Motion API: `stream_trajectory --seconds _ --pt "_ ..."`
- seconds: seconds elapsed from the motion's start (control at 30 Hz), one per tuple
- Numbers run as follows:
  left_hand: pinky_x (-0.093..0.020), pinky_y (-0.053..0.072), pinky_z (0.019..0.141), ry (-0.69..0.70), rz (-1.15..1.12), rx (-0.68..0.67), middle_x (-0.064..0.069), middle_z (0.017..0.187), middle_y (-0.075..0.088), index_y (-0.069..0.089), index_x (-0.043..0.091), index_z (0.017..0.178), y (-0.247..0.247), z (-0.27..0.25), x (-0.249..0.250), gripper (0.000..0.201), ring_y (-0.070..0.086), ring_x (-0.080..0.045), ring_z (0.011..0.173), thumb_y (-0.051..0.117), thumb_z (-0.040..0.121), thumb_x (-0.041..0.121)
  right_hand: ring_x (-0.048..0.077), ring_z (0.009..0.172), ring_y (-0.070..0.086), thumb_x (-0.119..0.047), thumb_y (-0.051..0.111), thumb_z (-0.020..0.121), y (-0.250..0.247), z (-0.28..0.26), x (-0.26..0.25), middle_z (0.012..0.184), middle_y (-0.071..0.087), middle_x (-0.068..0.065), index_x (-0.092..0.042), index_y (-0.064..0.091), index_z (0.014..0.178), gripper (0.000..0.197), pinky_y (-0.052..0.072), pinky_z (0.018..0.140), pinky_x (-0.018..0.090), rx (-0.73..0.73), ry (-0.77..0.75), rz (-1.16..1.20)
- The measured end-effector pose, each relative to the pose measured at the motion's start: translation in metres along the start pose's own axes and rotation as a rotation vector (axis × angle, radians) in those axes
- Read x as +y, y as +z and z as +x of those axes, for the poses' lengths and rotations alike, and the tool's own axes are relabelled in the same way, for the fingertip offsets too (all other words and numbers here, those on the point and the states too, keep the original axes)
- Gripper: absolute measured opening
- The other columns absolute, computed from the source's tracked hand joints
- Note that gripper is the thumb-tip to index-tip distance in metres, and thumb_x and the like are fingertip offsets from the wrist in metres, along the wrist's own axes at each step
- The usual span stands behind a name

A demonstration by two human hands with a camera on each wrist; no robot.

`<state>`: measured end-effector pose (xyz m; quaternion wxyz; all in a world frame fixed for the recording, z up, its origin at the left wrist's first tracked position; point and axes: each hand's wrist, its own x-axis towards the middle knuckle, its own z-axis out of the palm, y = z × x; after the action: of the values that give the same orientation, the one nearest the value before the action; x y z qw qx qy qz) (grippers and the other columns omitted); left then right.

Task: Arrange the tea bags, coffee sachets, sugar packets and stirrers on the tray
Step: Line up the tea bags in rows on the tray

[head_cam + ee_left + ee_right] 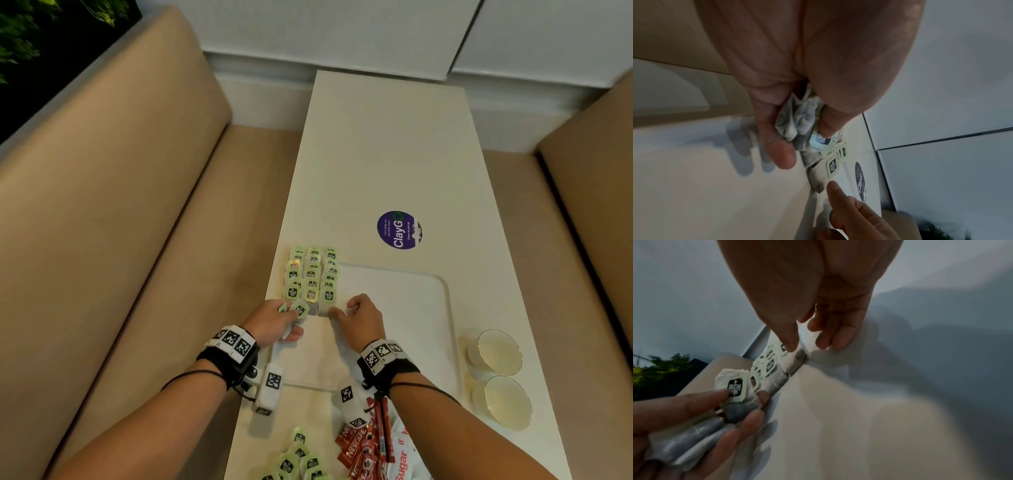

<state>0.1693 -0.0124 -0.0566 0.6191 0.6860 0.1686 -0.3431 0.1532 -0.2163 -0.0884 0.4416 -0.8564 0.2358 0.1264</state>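
Our left hand (274,317) grips a bunch of tea bags (694,426), kept close as a supply. Our right hand (361,317) pinches one tea bag (792,361) at the near end of the rows (311,274) along the tray's (428,291) left side, probably to extend them.

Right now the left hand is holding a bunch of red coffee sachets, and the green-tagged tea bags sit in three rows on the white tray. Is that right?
Not quite. The left hand grips a bunch of green-tagged tea bags, not red coffee sachets; the right wrist view shows them clearly. The red coffee sachets lie loose on the table. The three rows of tea bags do sit on the white tray.
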Motion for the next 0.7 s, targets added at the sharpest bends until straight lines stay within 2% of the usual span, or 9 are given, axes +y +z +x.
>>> stream_trajectory --seconds 0.07,0.13,0.2,0.3,0.37,0.47,0.57,0.6,0.7 --pt "-0.033 0.057 0.065 0.000 -0.041 -0.018 -0.018 0.091 0.068 0.066 0.004 0.103 0.001 -0.002 -0.001 0.011 0.064 -0.026 0.075 0.056 0.101 0.009 0.012 0.076 0.058 -0.038 0.073 0.087 -0.001 -0.002 0.000 0.083 0.062 -0.005 -0.021 0.057 0.090 0.024 0.040 0.063 0.023 -0.027 -0.068 0.004" --pt "-0.035 0.058 0.070 0.005 -0.048 -0.023 -0.017 0.092 0.070 0.068 0.009 0.101 0.001 -0.005 -0.001 0.010 0.063 -0.024 0.078 0.058 0.101 0.012 0.009 0.074 0.061 -0.039 0.072 0.090 0.002 -0.007 0.000 0.081 0.066 -0.007 -0.024 0.064 0.088 0.017 0.048 0.068 0.024 -0.117 -0.169 0.048" --pt "-0.036 0.059 0.073 0.029 -0.055 -0.049 -0.016 0.088 0.069 0.070 0.012 0.099 0.001 -0.007 -0.002 0.012 0.062 -0.023 0.078 0.058 0.101 0.012 0.009 0.074 0.065 -0.040 0.071 0.091 0.005 -0.015 -0.002 0.086 0.070 -0.008 -0.029 0.069 0.095 0.012 0.056 0.074 0.030 -0.241 -0.237 0.107" --pt "-0.044 0.058 0.084 0.056 -0.073 -0.074 -0.015 0.087 0.069 0.069 0.012 0.101 0.001 -0.010 -0.002 0.011 0.066 -0.025 0.079 0.059 0.100 0.009 0.011 0.070 0.066 -0.036 0.071 0.093 0.004 -0.022 -0.010 0.092 0.071 -0.006 -0.034 0.068 0.101 0.009 0.058 0.071 0.032 -0.335 -0.276 0.162" --pt "-0.039 0.060 0.078 0.060 -0.027 -0.070 -0.015 0.092 0.071 0.070 0.011 0.101 0.001 -0.011 -0.001 0.009 0.068 -0.025 0.082 0.061 0.099 0.010 0.012 0.067 0.067 -0.030 0.069 0.095 0.004 -0.022 -0.015 0.089 0.071 -0.004 -0.027 0.069 0.095 0.003 0.058 0.067 0.032 -0.361 -0.287 0.175" --pt "-0.031 0.053 0.063 0.074 0.023 -0.071 -0.019 0.092 0.065 0.071 0.010 0.095 0.000 -0.015 -0.001 0.006 0.057 -0.026 0.079 0.065 0.095 0.009 0.011 0.066 0.067 -0.023 0.064 0.099 0.003 -0.022 -0.021 0.084 0.071 -0.004 -0.016 0.067 0.092 0.009 0.058 0.064 0.032 -0.380 -0.287 0.162" --pt "-0.033 0.055 0.067 0.094 0.056 -0.051 -0.017 0.089 0.066 0.069 0.029 0.068 -0.005 -0.014 -0.004 0.031 0.057 -0.025 0.079 0.068 0.095 0.014 0.010 0.062 0.066 -0.026 0.064 0.099 0.003 -0.021 -0.024 0.080 0.071 -0.003 -0.014 0.065 0.094 0.013 0.056 0.061 0.030 -0.355 -0.287 0.171" --pt "-0.033 0.054 0.066 0.089 0.048 -0.039 -0.013 0.084 0.066 0.067 0.027 0.065 -0.006 -0.013 -0.003 0.033 0.057 -0.025 0.078 0.067 0.095 0.014 0.010 0.059 0.065 -0.031 0.066 0.097 0.004 -0.021 -0.025 0.078 0.070 -0.002 -0.015 0.065 0.095 0.017 0.054 0.059 0.028 -0.350 -0.279 0.156" --pt "-0.030 0.052 0.061 0.086 -0.019 -0.013 -0.007 0.075 0.062 0.056 0.011 0.078 -0.009 -0.015 -0.002 0.021 0.058 -0.021 0.072 0.065 0.096 0.008 0.010 0.053 0.059 -0.042 0.067 0.096 0.009 -0.023 -0.025 0.073 0.068 0.006 -0.018 0.067 0.089 0.024 0.052 0.058 0.026 -0.376 -0.289 0.044"
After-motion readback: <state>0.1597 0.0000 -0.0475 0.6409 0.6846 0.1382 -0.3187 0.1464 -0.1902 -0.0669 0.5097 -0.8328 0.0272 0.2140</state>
